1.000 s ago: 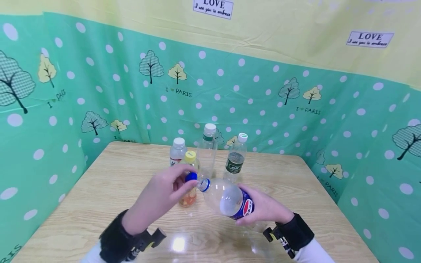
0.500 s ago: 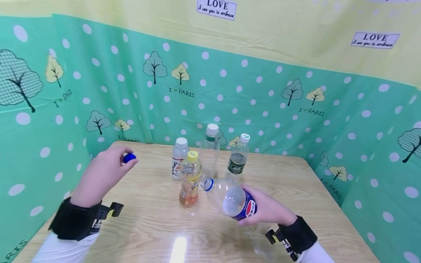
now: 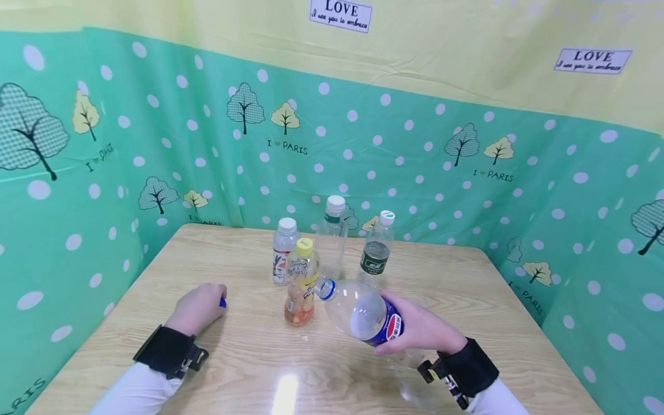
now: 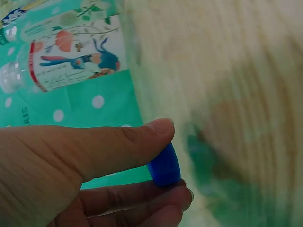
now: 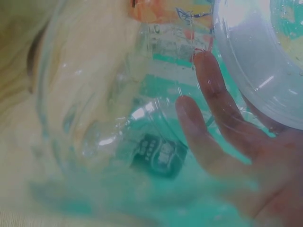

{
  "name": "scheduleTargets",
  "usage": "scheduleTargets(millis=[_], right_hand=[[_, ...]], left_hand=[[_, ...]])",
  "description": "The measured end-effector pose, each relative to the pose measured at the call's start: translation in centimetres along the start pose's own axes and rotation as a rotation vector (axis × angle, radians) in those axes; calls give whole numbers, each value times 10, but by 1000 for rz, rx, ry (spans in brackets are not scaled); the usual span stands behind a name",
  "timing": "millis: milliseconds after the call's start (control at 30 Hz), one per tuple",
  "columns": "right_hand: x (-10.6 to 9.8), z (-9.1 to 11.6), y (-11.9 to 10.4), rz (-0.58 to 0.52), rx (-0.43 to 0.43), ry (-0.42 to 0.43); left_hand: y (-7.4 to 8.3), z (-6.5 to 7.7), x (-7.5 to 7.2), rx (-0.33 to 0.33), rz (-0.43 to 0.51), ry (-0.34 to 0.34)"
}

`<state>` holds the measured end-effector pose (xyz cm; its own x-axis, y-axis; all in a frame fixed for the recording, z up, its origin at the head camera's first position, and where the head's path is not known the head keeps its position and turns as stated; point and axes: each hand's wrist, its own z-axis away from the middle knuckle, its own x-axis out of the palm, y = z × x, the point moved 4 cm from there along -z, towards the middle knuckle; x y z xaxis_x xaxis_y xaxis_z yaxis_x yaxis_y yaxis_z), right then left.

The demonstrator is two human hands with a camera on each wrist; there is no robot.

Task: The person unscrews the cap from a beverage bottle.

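Observation:
My left hand pinches a blue bottle cap between thumb and fingers, low over the left part of the wooden table. Whether the cap touches the wood cannot be told. In my right hand is a large clear soda bottle with a blue label, gripped around the label. It tilts left, its uncapped mouth beside a yellow-capped bottle with some orange-brown contents. Through blurred clear plastic, the right wrist view shows fingers of the right hand.
Behind stand a white-capped bottle with a printed label, a tall clear bottle and a green-labelled bottle. The wooden table ends at a green dotted curtain at the back and sides.
My left hand has carried the blue cap away from the soda bottle's mouth, out to the left, then down towards the table. The right hand and its bottle stay nearly still.

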<state>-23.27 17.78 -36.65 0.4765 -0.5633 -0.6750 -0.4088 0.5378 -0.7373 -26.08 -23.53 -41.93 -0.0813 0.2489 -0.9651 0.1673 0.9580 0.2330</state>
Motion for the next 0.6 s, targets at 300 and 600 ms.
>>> scheduleTargets(millis=[300, 600], right_hand=[[1, 0, 1, -8, -18, 2], [0, 2, 3, 10, -34, 24]], left_hand=[[6, 3, -4, -36, -53, -63], [34, -7, -50, 36, 108, -279]])
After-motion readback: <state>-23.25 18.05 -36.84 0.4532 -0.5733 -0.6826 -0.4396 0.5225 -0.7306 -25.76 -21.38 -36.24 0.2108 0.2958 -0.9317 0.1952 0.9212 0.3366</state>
